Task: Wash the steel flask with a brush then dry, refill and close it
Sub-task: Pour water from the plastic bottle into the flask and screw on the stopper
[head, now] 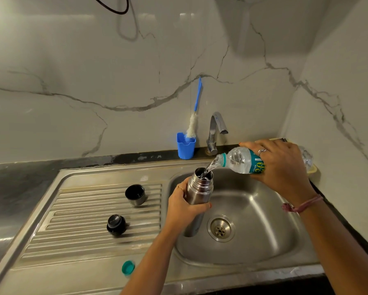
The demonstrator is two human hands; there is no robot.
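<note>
Refilling stage. The left hand (184, 206) grips the steel flask (199, 189) at mid-body, upright over the sink (253, 241), at 11 o'clock from the drain (220, 229). The right hand (282, 165), clamped on the tilted water bottle (240, 159), pours into its mouth. The rigid, smooth, probably wet wall likely grows heavier as it fills; a full-wrap grasp below the shoulder suits.

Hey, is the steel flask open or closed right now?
Open: the steel flask has no stopper, and water pours into its mouth from the plastic bottle.
</note>
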